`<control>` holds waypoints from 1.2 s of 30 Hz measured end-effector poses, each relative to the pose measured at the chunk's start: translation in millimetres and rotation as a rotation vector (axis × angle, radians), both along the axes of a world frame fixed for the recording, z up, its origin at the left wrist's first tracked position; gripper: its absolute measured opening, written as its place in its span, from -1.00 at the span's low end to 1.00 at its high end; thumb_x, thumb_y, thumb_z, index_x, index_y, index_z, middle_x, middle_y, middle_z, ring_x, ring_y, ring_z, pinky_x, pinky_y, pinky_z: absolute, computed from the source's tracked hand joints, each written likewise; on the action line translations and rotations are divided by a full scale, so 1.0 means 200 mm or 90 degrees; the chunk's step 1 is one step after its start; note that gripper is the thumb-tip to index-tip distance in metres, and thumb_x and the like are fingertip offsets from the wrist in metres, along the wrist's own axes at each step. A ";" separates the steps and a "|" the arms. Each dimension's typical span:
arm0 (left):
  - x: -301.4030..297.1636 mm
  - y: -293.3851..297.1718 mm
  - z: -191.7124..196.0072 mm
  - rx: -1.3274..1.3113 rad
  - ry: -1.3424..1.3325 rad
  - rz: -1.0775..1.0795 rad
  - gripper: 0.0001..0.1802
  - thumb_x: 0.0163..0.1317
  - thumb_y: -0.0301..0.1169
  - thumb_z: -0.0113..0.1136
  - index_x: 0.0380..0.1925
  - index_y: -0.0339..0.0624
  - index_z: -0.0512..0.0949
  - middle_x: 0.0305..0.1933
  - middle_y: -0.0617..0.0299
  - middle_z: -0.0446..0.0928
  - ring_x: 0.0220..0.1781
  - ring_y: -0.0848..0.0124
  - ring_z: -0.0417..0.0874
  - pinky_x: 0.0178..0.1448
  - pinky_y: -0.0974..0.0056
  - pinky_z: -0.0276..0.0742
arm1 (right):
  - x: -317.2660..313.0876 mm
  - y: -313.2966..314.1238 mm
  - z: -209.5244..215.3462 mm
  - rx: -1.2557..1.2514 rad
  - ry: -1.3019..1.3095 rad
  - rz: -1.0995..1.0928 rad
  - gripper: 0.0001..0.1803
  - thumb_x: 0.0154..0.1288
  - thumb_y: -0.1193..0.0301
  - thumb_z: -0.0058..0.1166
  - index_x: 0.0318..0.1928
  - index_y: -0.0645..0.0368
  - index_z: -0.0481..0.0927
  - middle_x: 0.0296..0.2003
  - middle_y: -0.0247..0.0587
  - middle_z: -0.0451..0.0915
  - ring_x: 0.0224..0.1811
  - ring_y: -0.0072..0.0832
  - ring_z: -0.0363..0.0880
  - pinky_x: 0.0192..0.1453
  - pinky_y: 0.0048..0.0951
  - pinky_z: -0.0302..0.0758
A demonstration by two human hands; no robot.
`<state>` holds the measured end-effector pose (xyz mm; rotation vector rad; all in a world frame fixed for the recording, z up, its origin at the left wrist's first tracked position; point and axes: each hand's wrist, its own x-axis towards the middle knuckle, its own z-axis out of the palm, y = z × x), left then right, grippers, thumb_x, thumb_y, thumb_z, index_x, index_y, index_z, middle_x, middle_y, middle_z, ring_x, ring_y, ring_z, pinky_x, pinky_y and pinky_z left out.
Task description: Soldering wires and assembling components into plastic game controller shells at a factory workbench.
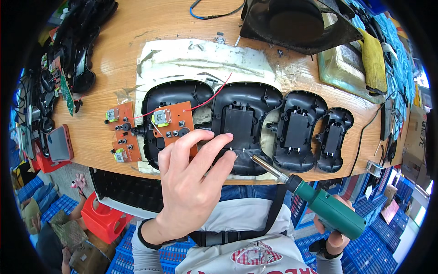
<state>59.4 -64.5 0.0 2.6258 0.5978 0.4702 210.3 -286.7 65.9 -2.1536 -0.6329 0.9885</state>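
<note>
1. Black controller shell lies open side up at the bench front edge, second in a row of four shells.
2. Your left hand is unclenched, fingertips pressing on the shell, probably to steady it.
3. Your right hand grips the green soldering iron; its tip sits at the shell's lower rim.
4. Orange circuit board rests in the leftmost shell, red wire running off it.
5. A second orange board lies beside it.
</note>
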 end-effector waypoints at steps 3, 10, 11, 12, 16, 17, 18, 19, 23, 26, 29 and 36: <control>0.00 0.00 0.01 -0.004 0.010 0.005 -0.83 -0.19 -0.51 0.23 -0.47 -0.16 0.57 -0.15 0.32 0.54 -0.07 0.32 0.44 -0.08 0.26 0.21 | 0.00 -0.01 0.00 -0.014 0.014 0.005 0.01 -0.35 -0.57 -0.17 -0.37 0.25 0.48 -0.83 -0.53 0.33 -0.80 -0.73 0.11 -0.51 -0.65 0.02; 0.00 0.00 0.00 0.007 -0.002 -0.005 -0.82 -0.19 -0.50 0.16 -0.47 -0.19 0.57 -0.14 0.29 0.53 -0.06 0.32 0.44 -0.08 0.24 0.21 | 0.02 -0.02 0.02 -0.018 0.010 0.051 0.01 -0.27 -0.55 -0.21 -0.33 0.26 0.54 -0.64 -0.42 0.45 -0.68 -0.64 0.29 -0.54 -0.62 0.09; 0.00 0.00 0.00 0.010 0.002 -0.003 -0.82 -0.19 -0.50 0.16 -0.47 -0.19 0.57 -0.14 0.29 0.53 -0.06 0.32 0.44 -0.08 0.24 0.21 | 0.02 -0.04 0.02 -0.029 0.012 0.070 0.03 -0.25 -0.55 -0.25 -0.33 0.27 0.57 -0.53 -0.36 0.51 -0.62 -0.59 0.39 -0.53 -0.60 0.14; 0.00 0.00 0.00 0.011 0.005 -0.005 -0.82 -0.19 -0.50 0.16 -0.47 -0.19 0.57 -0.13 0.29 0.53 -0.06 0.32 0.44 -0.08 0.24 0.21 | 0.01 -0.05 0.02 -0.039 0.013 0.088 0.04 -0.23 -0.55 -0.30 -0.32 0.27 0.60 -0.43 -0.30 0.57 -0.56 -0.55 0.49 -0.52 -0.59 0.18; -0.01 0.00 0.00 0.012 0.012 -0.008 -0.81 -0.20 -0.50 0.16 -0.46 -0.19 0.57 -0.13 0.30 0.52 -0.06 0.32 0.44 -0.08 0.24 0.21 | -0.01 -0.14 -0.01 0.051 0.116 -0.061 0.01 -0.22 -0.47 -0.09 -0.19 0.34 0.53 -0.52 -0.28 0.53 -0.69 -0.62 0.38 -0.59 -0.65 0.16; -0.01 0.00 0.00 0.012 0.012 -0.008 -0.81 -0.20 -0.50 0.16 -0.46 -0.19 0.57 -0.13 0.30 0.52 -0.06 0.32 0.44 -0.08 0.24 0.21 | -0.01 -0.16 -0.03 0.089 0.174 -0.088 0.02 -0.22 -0.44 -0.02 -0.14 0.37 0.49 -0.58 -0.29 0.50 -0.74 -0.66 0.32 -0.62 -0.67 0.13; 0.00 0.00 0.00 0.012 0.012 -0.008 -0.81 -0.20 -0.50 0.16 -0.46 -0.19 0.57 -0.13 0.30 0.52 -0.06 0.32 0.44 -0.08 0.24 0.21 | -0.01 -0.17 -0.04 0.089 0.174 -0.088 0.02 -0.22 -0.44 -0.02 -0.14 0.37 0.49 -0.58 -0.29 0.50 -0.74 -0.66 0.32 -0.62 -0.67 0.13; 0.00 0.00 0.00 0.012 0.013 -0.008 -0.81 -0.20 -0.50 0.16 -0.46 -0.19 0.57 -0.14 0.30 0.52 -0.06 0.32 0.44 -0.08 0.24 0.21 | -0.01 -0.18 -0.06 0.105 0.181 -0.101 0.03 -0.22 -0.41 0.04 -0.09 0.39 0.45 -0.67 -0.33 0.45 -0.76 -0.68 0.28 -0.65 -0.68 0.10; 0.00 0.00 0.01 0.005 0.026 0.005 -0.84 -0.18 -0.51 0.24 -0.49 -0.12 0.58 -0.16 0.36 0.55 -0.07 0.33 0.44 -0.05 0.29 0.21 | -0.01 -0.19 -0.08 0.175 0.320 -0.175 0.07 -0.21 -0.36 0.09 -0.01 0.44 0.38 -0.71 -0.34 0.42 -0.77 -0.71 0.23 -0.70 -0.67 0.04; 0.00 0.00 0.02 0.006 0.031 0.005 -0.85 -0.18 -0.51 0.24 -0.49 -0.12 0.58 -0.16 0.36 0.55 -0.07 0.33 0.43 -0.05 0.29 0.21 | 0.01 -0.16 -0.10 0.235 0.391 -0.159 0.07 -0.19 -0.34 0.10 0.03 0.44 0.35 -0.51 -0.22 0.49 -0.76 -0.69 0.25 -0.71 -0.65 0.06; 0.01 0.00 0.02 0.000 0.033 0.006 -0.85 -0.17 -0.52 0.23 -0.49 -0.12 0.58 -0.16 0.37 0.55 -0.07 0.33 0.43 -0.04 0.29 0.20 | 0.00 -0.12 -0.11 0.241 0.314 -0.138 0.03 -0.06 -0.39 -0.15 -0.05 0.48 0.34 -0.67 -0.27 0.41 -0.82 -0.68 0.22 -0.77 -0.68 0.07; 0.01 0.00 0.02 0.004 0.035 0.003 -0.85 -0.18 -0.52 0.22 -0.49 -0.12 0.58 -0.16 0.37 0.55 -0.07 0.34 0.43 -0.04 0.29 0.20 | 0.01 -0.09 -0.10 0.231 0.278 -0.126 -0.01 0.03 -0.37 -0.21 -0.09 0.51 0.32 -0.69 -0.25 0.41 -0.85 -0.66 0.22 -0.80 -0.68 0.12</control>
